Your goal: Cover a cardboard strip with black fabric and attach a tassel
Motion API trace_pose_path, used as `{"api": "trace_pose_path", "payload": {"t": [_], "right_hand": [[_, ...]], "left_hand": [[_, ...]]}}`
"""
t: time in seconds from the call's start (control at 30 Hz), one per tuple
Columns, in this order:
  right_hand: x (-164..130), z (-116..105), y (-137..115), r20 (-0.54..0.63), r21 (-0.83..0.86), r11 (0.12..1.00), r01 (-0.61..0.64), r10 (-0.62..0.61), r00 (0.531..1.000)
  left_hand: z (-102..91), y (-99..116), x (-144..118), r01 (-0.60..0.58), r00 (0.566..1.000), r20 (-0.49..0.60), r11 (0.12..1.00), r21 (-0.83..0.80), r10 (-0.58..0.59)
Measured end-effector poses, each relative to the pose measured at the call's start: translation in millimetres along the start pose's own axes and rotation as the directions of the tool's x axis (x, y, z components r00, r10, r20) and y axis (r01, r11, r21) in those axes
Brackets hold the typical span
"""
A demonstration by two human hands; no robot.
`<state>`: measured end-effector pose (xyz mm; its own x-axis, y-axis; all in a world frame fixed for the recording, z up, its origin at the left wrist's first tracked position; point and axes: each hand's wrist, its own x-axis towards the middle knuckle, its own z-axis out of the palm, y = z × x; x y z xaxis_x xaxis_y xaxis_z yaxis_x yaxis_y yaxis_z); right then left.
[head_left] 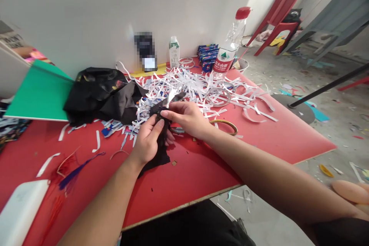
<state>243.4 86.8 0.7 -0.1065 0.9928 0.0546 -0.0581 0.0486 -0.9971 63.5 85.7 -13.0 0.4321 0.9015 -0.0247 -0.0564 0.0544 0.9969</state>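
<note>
Over the red table, my left hand (pixel 147 140) pinches a piece of black fabric (pixel 160 157) between thumb and fingers. My right hand (pixel 188 118) is closed on the upper part of the same fabric, close to the left one. A white tuft or strip (pixel 172 97) sticks up at the right fingertips; whether it is held or lies behind, I cannot tell. The fabric's lower end hangs down onto the table. Just behind my hands spreads a pile of white paper strips (pixel 190 80). A larger bundle of black cloth (pixel 96 90) lies left of the pile.
A plastic bottle with a red cap (pixel 229 46), a small white bottle (pixel 174 53) and blue packets (pixel 208 57) stand at the back. A gold ring (pixel 230 123) lies right of my hands. Purple and red tassels (pixel 76 173) and a green board (pixel 40 94) are leftward.
</note>
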Motion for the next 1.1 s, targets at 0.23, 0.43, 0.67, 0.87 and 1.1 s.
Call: {"api": "trace_pose_path", "payload": {"t": [0.23, 0.43, 0.67, 0.87, 1.1], "right_hand": [[2.5, -6.8, 1.3, -0.013, 0.010, 0.997, 0.082, -0.082, 0.997], [4.2, -12.0, 3.3, 0.037, -0.155, 0.965, 0.212, -0.209, 0.977], [2.8, -12.8, 3.4, 0.049, -0.332, 0.930, 0.155, -0.146, 0.988], [1.7, -6.9, 0.8, -0.011, -0.417, 0.907, 0.065, -0.077, 0.997], [-0.1, 0.2, 2.4, -0.124, -0.349, 0.937, 0.002, -0.048, 0.991]], "left_hand": [[2.9, 4.8, -0.2, 0.102, 0.987, 0.129, 0.993, -0.058, -0.093], [-1.2, 13.6, -1.1, 0.198, 0.972, 0.163, 0.959, -0.202, -0.167], [-2.0, 16.5, -0.6, 0.214, 0.958, 0.202, 0.976, -0.028, -0.204], [-0.6, 13.7, 0.4, 0.215, 0.961, 0.168, 0.975, 0.056, -0.222], [8.1, 7.3, -1.7, 0.171, 0.984, 0.053, 0.985, -0.016, -0.170]]}}
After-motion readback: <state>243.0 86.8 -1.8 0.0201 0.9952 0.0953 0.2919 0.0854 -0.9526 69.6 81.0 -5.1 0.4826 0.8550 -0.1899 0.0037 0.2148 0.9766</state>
